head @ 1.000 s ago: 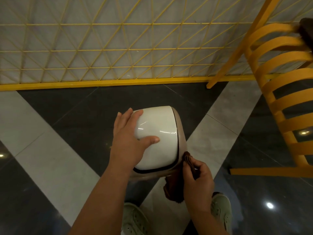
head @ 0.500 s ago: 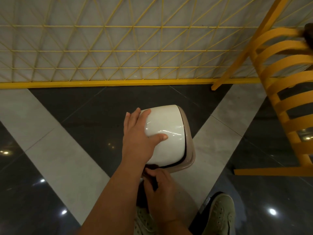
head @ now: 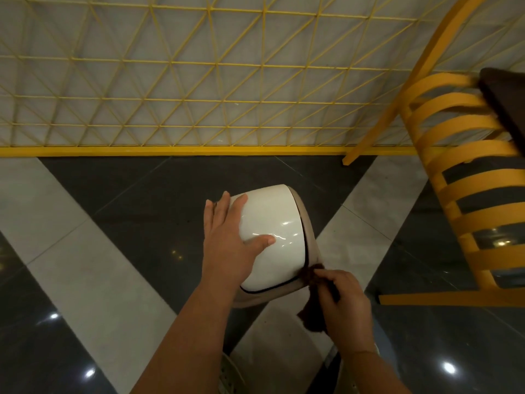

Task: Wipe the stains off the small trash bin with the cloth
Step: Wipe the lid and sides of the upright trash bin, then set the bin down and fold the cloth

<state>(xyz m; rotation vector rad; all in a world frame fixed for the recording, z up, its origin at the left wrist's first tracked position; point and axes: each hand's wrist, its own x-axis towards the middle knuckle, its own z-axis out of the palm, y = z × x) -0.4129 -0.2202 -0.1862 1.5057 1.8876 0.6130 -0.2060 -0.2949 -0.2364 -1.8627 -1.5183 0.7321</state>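
Observation:
The small trash bin has a glossy white lid and a beige body, and stands on the floor in the middle of the head view. My left hand lies flat on the left side of the lid with the thumb across the top, holding the bin. My right hand grips a dark brown cloth and presses it against the bin's beige rim at the near right corner. Part of the cloth hangs below the hand.
A yellow slatted chair stands close on the right, its base bar near my right hand. A yellow wire-mesh fence with a yellow base rail runs across the back. The floor has glossy dark and pale tiles. My shoes show at the bottom edge.
My right hand with the cloth has swung from the bin's near front edge back to its near right corner. The left hand has stayed on the lid.

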